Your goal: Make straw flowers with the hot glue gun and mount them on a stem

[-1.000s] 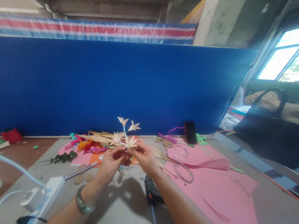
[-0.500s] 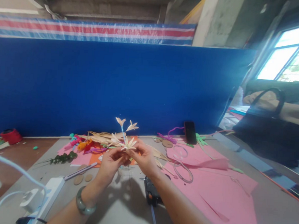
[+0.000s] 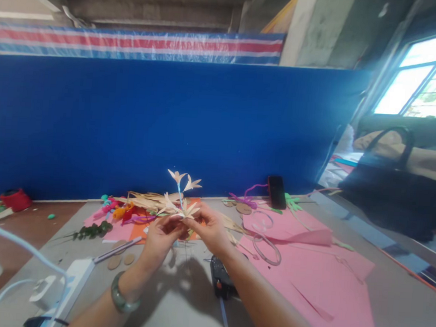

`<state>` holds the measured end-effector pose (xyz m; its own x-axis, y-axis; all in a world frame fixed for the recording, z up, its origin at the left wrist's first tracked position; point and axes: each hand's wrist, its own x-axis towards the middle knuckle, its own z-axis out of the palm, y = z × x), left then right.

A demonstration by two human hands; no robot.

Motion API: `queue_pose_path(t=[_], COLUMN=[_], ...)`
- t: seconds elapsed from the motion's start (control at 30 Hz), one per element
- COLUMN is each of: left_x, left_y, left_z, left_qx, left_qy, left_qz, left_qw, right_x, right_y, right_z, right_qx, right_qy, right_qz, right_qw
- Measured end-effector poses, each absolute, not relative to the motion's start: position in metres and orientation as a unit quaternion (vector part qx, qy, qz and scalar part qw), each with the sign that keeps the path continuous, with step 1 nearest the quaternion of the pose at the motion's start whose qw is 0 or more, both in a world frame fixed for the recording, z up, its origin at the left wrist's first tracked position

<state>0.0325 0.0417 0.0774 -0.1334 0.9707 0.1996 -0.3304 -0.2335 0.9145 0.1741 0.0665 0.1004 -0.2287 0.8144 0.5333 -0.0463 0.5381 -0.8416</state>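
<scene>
Both my hands meet above the grey table [image 3: 178, 310], pinching a spray of cream handmade flowers [image 3: 191, 183]. Several pointed-petal blooms fan out from a light blue wrapped stem [image 3: 179, 190]. My left hand [image 3: 163, 234] is closed around the lower stem, with thin wires hanging beneath it. My right hand [image 3: 209, 227] pinches at the base of the lowest bloom. The fingertips hide the exact place where the stem is gripped. Behind the hands lie strips of dried husk [image 3: 151, 199] and orange paper [image 3: 138, 232].
Under my right forearm sits a black glue gun [image 3: 220, 278]. Pink paper sheets [image 3: 329, 286] and scissors [image 3: 267, 250] lie on the right. A phone [image 3: 276, 192] leans on the blue partition [image 3: 191, 117]. To the left are a power strip [image 3: 73, 283], a leafy sprig [image 3: 93, 230] and wooden discs [image 3: 114, 262].
The lowest bloom has tilted slightly between my fingers. Both hands stay nearly in place and keep hold of the flowers.
</scene>
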Motion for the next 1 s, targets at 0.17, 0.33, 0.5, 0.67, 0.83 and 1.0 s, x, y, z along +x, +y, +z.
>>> queue_pose_path(t=[0.17, 0.33, 0.5, 0.67, 0.83, 1.0], left_x=[0.0327, 0.0337, 0.0337, 0.0335, 0.0317, 0.0281], left_y=[0.0414, 0.0413, 0.0405, 0.0395, 0.0424, 0.0440], left_z=[0.0792, 0.0790, 0.0769, 0.0777, 0.0741, 0.0716], left_qx=[0.437, 0.434, 0.436, 0.432, 0.458, 0.456], left_qy=[0.374, 0.378, 0.380, 0.381, 0.366, 0.333], left_qz=[0.653, 0.649, 0.645, 0.649, 0.641, 0.652], left_qw=[0.493, 0.497, 0.500, 0.497, 0.496, 0.506], right_x=[0.1743, 0.1751, 0.1755, 0.1757, 0.1749, 0.1753], right_y=[0.0673, 0.0660, 0.0664, 0.0664, 0.0703, 0.0739], right_z=[0.1003, 0.1031, 0.1033, 0.1032, 0.0999, 0.0964], right_qx=[-0.285, -0.298, -0.307, -0.301, -0.285, -0.274], right_qy=[-0.687, -0.686, -0.680, -0.679, -0.671, -0.672], right_qz=[0.387, 0.390, 0.400, 0.417, 0.432, 0.427], right_qw=[0.545, 0.537, 0.533, 0.523, 0.531, 0.539])
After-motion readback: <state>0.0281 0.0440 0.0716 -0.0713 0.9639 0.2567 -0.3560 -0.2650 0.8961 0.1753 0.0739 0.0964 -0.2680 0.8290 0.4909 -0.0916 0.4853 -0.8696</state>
